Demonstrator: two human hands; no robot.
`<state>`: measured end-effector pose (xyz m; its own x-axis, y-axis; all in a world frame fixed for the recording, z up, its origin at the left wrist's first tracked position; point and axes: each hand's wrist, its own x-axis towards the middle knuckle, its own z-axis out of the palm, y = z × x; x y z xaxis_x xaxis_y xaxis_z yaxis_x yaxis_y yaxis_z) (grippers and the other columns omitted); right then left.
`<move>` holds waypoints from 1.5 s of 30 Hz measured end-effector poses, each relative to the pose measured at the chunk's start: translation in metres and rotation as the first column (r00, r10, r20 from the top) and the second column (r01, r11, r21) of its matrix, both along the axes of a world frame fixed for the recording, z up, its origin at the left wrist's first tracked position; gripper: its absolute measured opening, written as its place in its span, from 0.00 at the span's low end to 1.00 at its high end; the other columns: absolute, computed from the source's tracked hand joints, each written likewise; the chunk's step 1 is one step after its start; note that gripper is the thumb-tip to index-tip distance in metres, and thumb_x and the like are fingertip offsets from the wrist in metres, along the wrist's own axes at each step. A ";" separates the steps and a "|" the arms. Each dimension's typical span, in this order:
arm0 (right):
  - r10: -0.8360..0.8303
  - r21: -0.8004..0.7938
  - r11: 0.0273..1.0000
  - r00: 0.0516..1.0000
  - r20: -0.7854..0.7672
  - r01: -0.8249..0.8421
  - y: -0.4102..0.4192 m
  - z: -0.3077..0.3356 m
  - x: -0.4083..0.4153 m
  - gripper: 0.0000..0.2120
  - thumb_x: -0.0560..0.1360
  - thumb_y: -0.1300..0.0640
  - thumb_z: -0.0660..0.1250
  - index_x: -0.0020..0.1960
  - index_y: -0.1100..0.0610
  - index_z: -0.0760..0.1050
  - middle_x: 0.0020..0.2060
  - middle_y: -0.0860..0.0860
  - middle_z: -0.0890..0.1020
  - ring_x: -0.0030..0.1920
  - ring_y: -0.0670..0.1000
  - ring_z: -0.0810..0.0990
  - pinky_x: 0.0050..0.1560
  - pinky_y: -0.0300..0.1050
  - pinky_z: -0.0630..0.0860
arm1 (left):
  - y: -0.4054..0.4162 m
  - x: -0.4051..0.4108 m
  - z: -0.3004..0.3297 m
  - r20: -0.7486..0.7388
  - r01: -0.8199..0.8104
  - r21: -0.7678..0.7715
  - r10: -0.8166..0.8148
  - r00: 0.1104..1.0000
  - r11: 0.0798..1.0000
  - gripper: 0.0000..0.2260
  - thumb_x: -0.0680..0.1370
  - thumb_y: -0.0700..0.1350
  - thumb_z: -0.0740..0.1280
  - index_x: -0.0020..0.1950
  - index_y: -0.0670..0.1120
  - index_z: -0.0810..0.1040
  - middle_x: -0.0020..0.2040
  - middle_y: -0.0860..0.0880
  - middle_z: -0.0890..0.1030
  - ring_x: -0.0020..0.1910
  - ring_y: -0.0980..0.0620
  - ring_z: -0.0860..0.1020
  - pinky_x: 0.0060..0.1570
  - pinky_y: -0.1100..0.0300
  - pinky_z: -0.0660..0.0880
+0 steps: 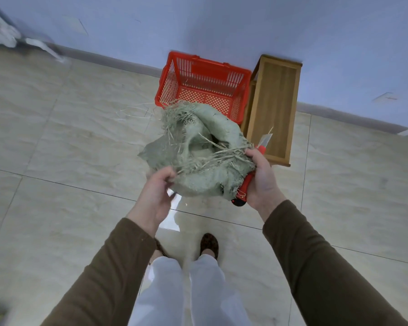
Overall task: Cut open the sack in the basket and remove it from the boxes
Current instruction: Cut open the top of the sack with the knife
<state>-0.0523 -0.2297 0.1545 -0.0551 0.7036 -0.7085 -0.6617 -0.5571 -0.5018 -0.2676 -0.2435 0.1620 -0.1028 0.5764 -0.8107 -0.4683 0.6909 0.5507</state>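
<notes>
A pale green woven sack (198,147), frayed along its cut edges, hangs crumpled in the air in front of me. My left hand (159,189) grips its lower left part. My right hand (260,177) clutches the sack's right edge together with a red utility knife (244,187); the blade (266,138) sticks out above my fingers. The red plastic basket (174,76) stands on the floor by the wall behind the sack, with nothing visible inside it. No boxes show in view.
A wooden stool (275,109) stands right of the basket, touching it. A white radiator (0,31) is at the far left wall. The floor (68,137) is of beige tiles; my feet (209,243) are below the sack.
</notes>
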 end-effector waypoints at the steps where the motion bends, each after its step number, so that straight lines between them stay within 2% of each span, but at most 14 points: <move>1: 0.019 -0.003 1.000 1.000 0.022 -0.019 -0.002 -0.001 0.000 0.13 0.81 0.53 0.65 0.56 0.58 0.86 0.57 0.61 0.88 0.55 0.59 0.88 0.52 0.56 0.86 | 0.005 -0.003 0.005 -0.125 -0.057 0.144 0.075 0.989 0.988 0.17 0.68 0.40 0.67 0.55 0.51 0.71 0.53 0.51 0.75 0.50 0.55 0.74 0.47 0.61 0.69; 4: 0.055 0.006 0.998 0.997 0.057 -0.056 -0.009 0.001 -0.005 0.14 0.80 0.54 0.66 0.60 0.59 0.83 0.57 0.60 0.88 0.54 0.58 0.88 0.51 0.54 0.86 | 0.032 0.003 0.024 -0.546 0.274 0.540 0.083 0.834 0.796 0.23 0.73 0.40 0.71 0.63 0.58 0.72 0.64 0.57 0.77 0.64 0.64 0.75 0.56 0.71 0.72; 8: 0.048 0.063 0.997 0.997 0.061 -0.052 -0.016 0.003 -0.008 0.13 0.79 0.53 0.67 0.52 0.56 0.89 0.53 0.58 0.89 0.51 0.56 0.89 0.48 0.51 0.85 | 0.051 0.038 0.016 -0.725 0.933 0.042 -0.631 0.275 0.358 0.10 0.77 0.44 0.73 0.46 0.54 0.73 0.47 0.53 0.82 0.47 0.51 0.82 0.47 0.52 0.80; 13: 0.046 0.096 0.994 0.998 0.052 -0.051 -0.019 0.003 0.004 0.17 0.80 0.50 0.69 0.62 0.60 0.85 0.58 0.61 0.86 0.57 0.59 0.87 0.55 0.54 0.84 | 0.030 0.046 -0.009 -0.510 0.960 0.070 -0.817 0.269 0.272 0.28 0.64 0.58 0.73 0.61 0.56 0.70 0.48 0.58 0.80 0.42 0.65 0.80 0.40 0.68 0.74; 18: 0.143 0.127 0.978 0.974 0.173 -0.166 -0.014 -0.001 0.011 0.21 0.77 0.63 0.73 0.69 0.57 0.77 0.59 0.61 0.86 0.57 0.60 0.86 0.52 0.55 0.85 | 0.018 0.057 -0.030 -0.729 0.968 -0.134 -0.683 0.050 0.213 0.21 0.72 0.43 0.77 0.63 0.45 0.77 0.53 0.46 0.69 0.52 0.45 0.74 0.49 0.59 0.69; 20: 0.148 0.102 0.979 0.956 0.254 -0.179 -0.009 -0.002 0.019 0.23 0.77 0.69 0.72 0.70 0.57 0.76 0.58 0.60 0.86 0.56 0.61 0.87 0.51 0.54 0.85 | 0.019 0.053 -0.029 -0.705 0.955 -0.035 -0.685 0.184 0.294 0.11 0.74 0.43 0.75 0.55 0.48 0.78 0.53 0.46 0.70 0.50 0.49 0.74 0.44 0.62 0.68; 24: 0.256 0.034 0.955 0.878 0.404 -0.294 0.002 -0.008 0.037 0.24 0.78 0.71 0.70 0.71 0.58 0.75 0.62 0.61 0.85 0.59 0.59 0.86 0.58 0.57 0.84 | 0.021 0.045 -0.015 -0.226 0.730 0.205 -0.694 0.683 0.652 0.08 0.79 0.44 0.73 0.45 0.45 0.75 0.41 0.49 0.80 0.35 0.58 0.79 0.35 0.68 0.75; 28: 0.398 -0.133 0.901 0.662 0.636 -0.413 0.010 -0.004 0.049 0.22 0.78 0.64 0.73 0.70 0.54 0.75 0.63 0.57 0.83 0.60 0.57 0.84 0.66 0.59 0.80 | 0.024 0.042 -0.010 -0.312 0.686 0.203 -0.617 0.722 0.699 0.04 0.80 0.36 0.70 0.48 0.42 0.77 0.41 0.43 0.79 0.32 0.54 0.76 0.32 0.62 0.73; 33: 0.260 -0.125 0.902 0.290 0.921 -0.412 0.016 0.042 0.044 0.35 0.75 0.32 0.66 0.74 0.51 0.66 0.62 0.48 0.74 0.63 0.51 0.76 0.66 0.56 0.77 | 0.027 0.039 -0.011 -0.273 0.624 0.236 -0.566 0.778 0.745 0.11 0.84 0.41 0.66 0.41 0.50 0.79 0.35 0.50 0.78 0.30 0.52 0.72 0.33 0.64 0.68; 35: 0.041 0.009 0.885 0.098 0.994 -0.465 0.015 0.065 0.030 0.29 0.80 0.34 0.59 0.71 0.52 0.69 0.56 0.46 0.73 0.55 0.43 0.75 0.58 0.44 0.78 | 0.028 0.041 -0.010 -0.283 0.629 0.259 -0.565 0.775 0.733 0.12 0.85 0.43 0.65 0.43 0.50 0.81 0.38 0.52 0.79 0.35 0.52 0.72 0.37 0.62 0.67; 37: -0.097 0.161 0.770 0.137 0.986 -0.617 0.014 0.085 0.007 0.20 0.84 0.45 0.58 0.70 0.55 0.72 0.49 0.41 0.73 0.44 0.37 0.74 0.46 0.33 0.74 | 0.029 0.044 -0.008 -0.340 0.655 0.270 -0.567 0.751 0.705 0.10 0.85 0.42 0.63 0.48 0.44 0.82 0.35 0.57 0.77 0.34 0.57 0.71 0.37 0.65 0.66; 39: 0.111 0.118 0.560 0.215 0.970 -0.820 0.011 0.090 -0.016 0.15 0.86 0.53 0.58 0.70 0.54 0.73 0.46 0.36 0.74 0.41 0.33 0.75 0.42 0.30 0.72 | 0.030 0.047 -0.008 -0.400 0.690 0.281 -0.572 0.716 0.667 0.10 0.85 0.36 0.62 0.51 0.32 0.79 0.38 0.47 0.77 0.39 0.52 0.71 0.39 0.60 0.67; 41: 0.376 -0.039 0.385 0.118 0.919 -0.922 0.007 0.080 -0.024 0.09 0.87 0.52 0.58 0.63 0.53 0.74 0.46 0.40 0.76 0.40 0.37 0.76 0.42 0.34 0.70 | 0.031 0.047 -0.008 -0.426 0.710 0.296 -0.577 0.697 0.638 0.08 0.82 0.30 0.61 0.49 0.31 0.79 0.40 0.43 0.78 0.41 0.49 0.73 0.41 0.57 0.70; 45: 0.488 -0.340 0.353 -0.139 0.862 -0.871 0.007 0.056 0.003 0.12 0.88 0.47 0.56 0.55 0.55 0.71 0.41 0.49 0.77 0.36 0.48 0.74 0.38 0.45 0.70 | 0.033 0.037 -0.006 -0.333 0.628 0.278 -0.540 0.773 0.727 0.05 0.84 0.34 0.64 0.54 0.40 0.79 0.36 0.45 0.74 0.34 0.50 0.72 0.38 0.56 0.71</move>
